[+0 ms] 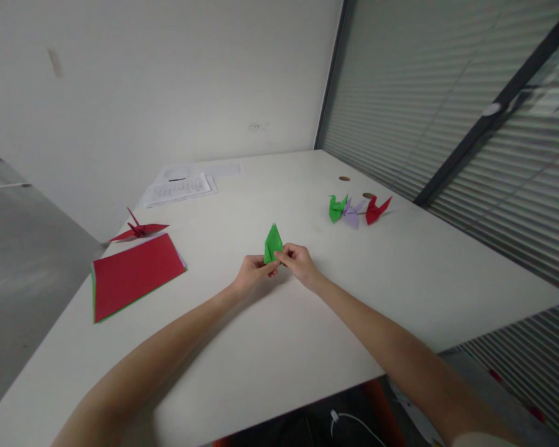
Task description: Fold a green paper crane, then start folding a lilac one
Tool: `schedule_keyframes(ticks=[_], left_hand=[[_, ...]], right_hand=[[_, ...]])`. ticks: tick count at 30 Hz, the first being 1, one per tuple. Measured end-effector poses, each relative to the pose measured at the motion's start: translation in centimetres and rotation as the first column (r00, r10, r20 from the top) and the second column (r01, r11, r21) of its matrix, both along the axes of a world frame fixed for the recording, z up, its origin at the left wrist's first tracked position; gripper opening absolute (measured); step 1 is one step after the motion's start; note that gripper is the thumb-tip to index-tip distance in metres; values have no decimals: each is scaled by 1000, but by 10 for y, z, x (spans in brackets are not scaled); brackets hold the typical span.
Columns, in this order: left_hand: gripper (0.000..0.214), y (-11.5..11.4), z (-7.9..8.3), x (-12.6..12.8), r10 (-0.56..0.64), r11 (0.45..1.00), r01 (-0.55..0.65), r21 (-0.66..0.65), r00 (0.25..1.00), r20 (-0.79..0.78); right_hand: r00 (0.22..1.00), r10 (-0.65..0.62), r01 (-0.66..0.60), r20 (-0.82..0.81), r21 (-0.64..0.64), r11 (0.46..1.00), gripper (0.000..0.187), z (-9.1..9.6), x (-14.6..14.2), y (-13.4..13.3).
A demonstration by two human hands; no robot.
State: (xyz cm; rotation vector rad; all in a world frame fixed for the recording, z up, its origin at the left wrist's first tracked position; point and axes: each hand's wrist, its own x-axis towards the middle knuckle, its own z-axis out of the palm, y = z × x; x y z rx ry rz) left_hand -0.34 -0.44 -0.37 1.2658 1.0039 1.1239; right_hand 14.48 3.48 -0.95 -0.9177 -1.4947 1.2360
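Note:
A folded piece of green origami paper [273, 242], kite-shaped with its point upward, is held over the middle of the white table. My left hand [255, 270] pinches its lower left side, thumb across the front. From the right, my right hand [299, 262] grips the lower right edge between thumb and curled fingers. The fingertips of both hands come close together at the bottom of the paper. Whatever lies behind the paper is hidden.
On the left lies a stack of red and green paper sheets [137, 276], with a red paper crane [140, 230] behind it. Green [336, 209], lilac [353, 214] and red [376, 210] paper cranes stand at right. Printed sheets [179, 189] lie far left. Blinds [400, 112] border the right.

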Motion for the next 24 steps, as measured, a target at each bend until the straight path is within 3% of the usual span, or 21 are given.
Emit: schedule_keyframes(ticks=[7,11,13,17,20,24], left_hand=[[41,1,-4,1,21,1000,-21,7,1000,23],[42,1,0,1,28,999,-29,-28,999,-26],[44,1,1,0,117,993,-116,11,991,-59],[45,-1,1,-1,311,928,-286,241,947,-74],[26,-3,-1,1,274,915,-214,341,952,-136],[30,-4,1,2,133,962,-105,254,986,-98]], right_hand=[[999,49,-49,-3,-37,998,47,2,1,-1],[999,-38,38,14,12,999,47,3,2,0],[994,-109,108,26,45,993,47,2,2,1],[978,-195,184,72,134,974,43,2,2,-2],[980,-175,155,96,188,970,40,4,2,-4],[993,-81,60,81,230,971,34,2,2,-5]])
